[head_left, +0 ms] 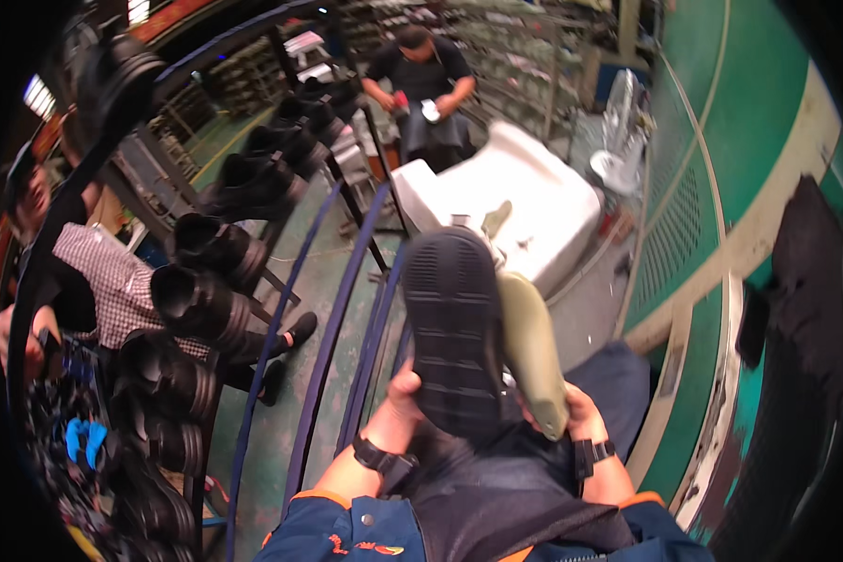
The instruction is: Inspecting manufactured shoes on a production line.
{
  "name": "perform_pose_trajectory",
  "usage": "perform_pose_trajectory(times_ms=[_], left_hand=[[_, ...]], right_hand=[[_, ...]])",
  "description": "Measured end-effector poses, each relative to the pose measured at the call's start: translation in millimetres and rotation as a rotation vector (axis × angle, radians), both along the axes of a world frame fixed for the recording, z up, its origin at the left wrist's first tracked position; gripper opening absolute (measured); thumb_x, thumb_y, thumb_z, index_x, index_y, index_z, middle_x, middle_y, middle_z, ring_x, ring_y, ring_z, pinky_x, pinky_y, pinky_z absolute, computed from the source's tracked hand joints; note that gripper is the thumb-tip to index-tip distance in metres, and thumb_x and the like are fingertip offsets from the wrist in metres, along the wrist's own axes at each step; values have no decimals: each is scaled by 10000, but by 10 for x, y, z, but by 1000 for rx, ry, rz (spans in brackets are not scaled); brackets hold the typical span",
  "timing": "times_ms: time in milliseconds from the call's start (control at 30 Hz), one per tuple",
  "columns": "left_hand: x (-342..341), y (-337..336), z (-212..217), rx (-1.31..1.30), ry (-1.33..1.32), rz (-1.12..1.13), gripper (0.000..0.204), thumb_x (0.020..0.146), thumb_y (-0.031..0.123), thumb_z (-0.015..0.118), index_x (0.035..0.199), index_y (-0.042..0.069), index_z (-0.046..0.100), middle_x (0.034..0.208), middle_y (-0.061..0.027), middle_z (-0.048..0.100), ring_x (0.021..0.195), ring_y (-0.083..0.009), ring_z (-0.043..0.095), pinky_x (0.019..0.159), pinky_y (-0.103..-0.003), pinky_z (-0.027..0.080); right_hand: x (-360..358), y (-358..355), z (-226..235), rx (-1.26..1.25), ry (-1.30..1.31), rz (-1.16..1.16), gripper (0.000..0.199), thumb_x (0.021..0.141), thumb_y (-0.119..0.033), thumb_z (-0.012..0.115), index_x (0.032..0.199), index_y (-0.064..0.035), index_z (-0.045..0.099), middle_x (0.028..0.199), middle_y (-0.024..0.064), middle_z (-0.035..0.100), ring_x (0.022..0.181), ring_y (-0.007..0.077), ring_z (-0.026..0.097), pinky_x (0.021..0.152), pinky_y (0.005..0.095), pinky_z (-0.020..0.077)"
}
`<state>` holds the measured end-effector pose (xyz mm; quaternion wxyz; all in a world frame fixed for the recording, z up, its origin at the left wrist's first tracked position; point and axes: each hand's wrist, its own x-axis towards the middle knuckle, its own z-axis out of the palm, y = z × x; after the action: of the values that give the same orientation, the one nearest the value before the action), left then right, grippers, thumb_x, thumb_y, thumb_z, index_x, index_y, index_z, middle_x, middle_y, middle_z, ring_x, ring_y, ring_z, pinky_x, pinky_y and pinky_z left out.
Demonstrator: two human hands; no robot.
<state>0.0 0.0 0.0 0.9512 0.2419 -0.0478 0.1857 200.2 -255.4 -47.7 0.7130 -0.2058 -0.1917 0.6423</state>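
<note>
In our lap, head view: black shoe (454, 328), sole up, long axis pointing away from us.
Left hand (405, 391): we grip the shoe's heel end.
Right hand (576, 412): we clasp the olive last (534, 351), just beside the shoe's right.

a shoe workshop: black shoes (206, 309) line a long rack (281, 309), with workers seated on a worn green floor (318, 272).
</note>
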Motion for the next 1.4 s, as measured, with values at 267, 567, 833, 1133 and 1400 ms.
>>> perform_pose_trajectory(times_ms=[267,567,833,1133,1400], left_hand=[[-308,42,-798,-84,317,111,701,759,235,736,1350,-48,486,1237,-182,630,1104,-309,647,958,-421,546],[-302,-23,-741,-197,288,10,753,727,279,753,1356,-35,485,1240,-172,629,1102,-295,646,970,-398,539],[-272,-86,-590,-54,353,130,814,714,284,739,1407,-11,430,1304,-173,586,1163,-298,616,996,-400,519],[-21,-164,203,645,231,111,1176,681,239,776,1591,53,55,1618,-163,216,1480,-273,263,1193,-382,214],[460,-296,723,2148,258,287,855,679,257,759,1474,207,450,1581,-214,261,1469,-430,216,1181,-572,205]], right_hand=[[-17,420,-370,-155,197,152,782,854,-505,703,1437,-69,417,1191,206,626,952,332,680,682,422,588],[1266,1963,370,-158,219,-422,501,999,-388,522,1363,-61,415,1212,183,621,928,258,667,720,317,559],[392,1092,-307,-466,-191,122,472,1012,-318,523,1383,-29,482,1151,117,675,946,222,674,779,365,545],[305,258,-28,-197,-2,274,583,1007,-383,524,1458,-31,410,1275,276,586,1094,368,644,853,439,573],[-5,538,739,-202,249,-96,565,986,-464,527,1369,-49,510,1335,169,584,1147,299,626,938,420,540]])
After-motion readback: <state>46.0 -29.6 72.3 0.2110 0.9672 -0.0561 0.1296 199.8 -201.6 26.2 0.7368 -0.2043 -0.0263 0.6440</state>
